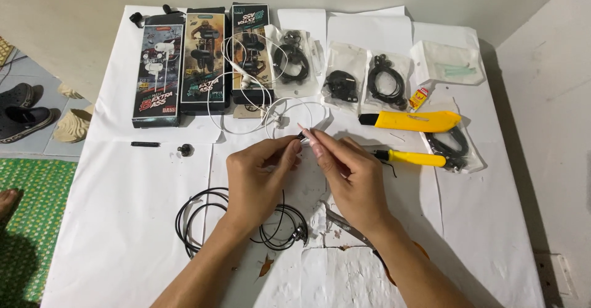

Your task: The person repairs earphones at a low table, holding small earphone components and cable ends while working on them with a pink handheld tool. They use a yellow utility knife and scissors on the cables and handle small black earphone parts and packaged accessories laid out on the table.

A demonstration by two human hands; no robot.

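Grey floor (55, 31), green mat (28, 222)

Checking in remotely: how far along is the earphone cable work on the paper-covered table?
Already laid out: yellow utility knife, small glue tube, yellow-handled tool, scissors under the right forearm. In hand: left hand and right hand pinch a small dark cable end between fingertips; a black coiled cable lies below. Apparently untouched: three earphone boxes and bagged black earphones.
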